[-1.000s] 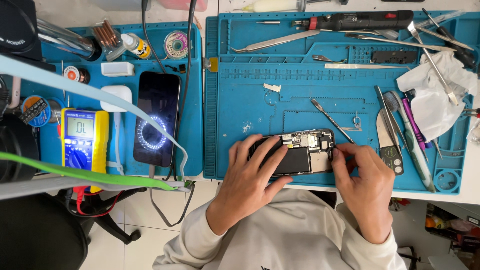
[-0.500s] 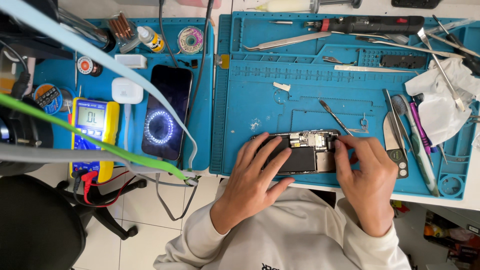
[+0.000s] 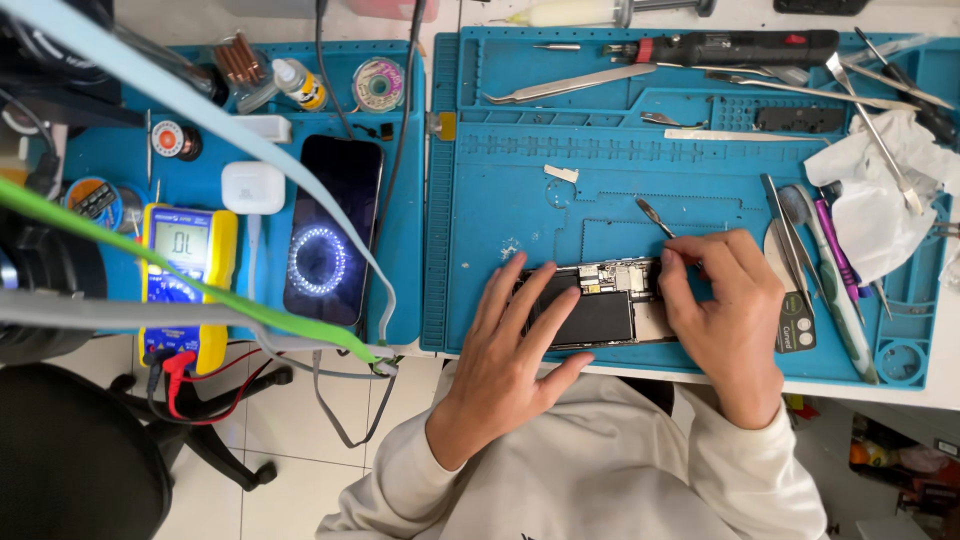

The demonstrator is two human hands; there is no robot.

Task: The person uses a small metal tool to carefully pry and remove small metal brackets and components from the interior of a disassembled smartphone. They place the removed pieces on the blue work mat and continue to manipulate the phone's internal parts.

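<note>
An opened phone (image 3: 606, 303) with its black battery and circuit board exposed lies on the blue work mat (image 3: 520, 180) near the table's front edge. My left hand (image 3: 515, 345) rests flat on the phone's left half, fingers spread, pinning it down. My right hand (image 3: 725, 310) is at the phone's right end and grips a thin metal pry tool (image 3: 652, 213), whose flat tip sticks out up and left above the board.
A second phone (image 3: 330, 230) with a glowing ring on its screen lies on the left mat beside a yellow multimeter (image 3: 187, 280) and a white charger case (image 3: 252, 187). Tweezers, drivers and picks (image 3: 810, 250) lie right of my hand; a white cloth (image 3: 880, 200) sits far right.
The view has shifted, so the mats sit further right in frame. My hands stay on the opened phone; the right hand has edged slightly along its right end.
</note>
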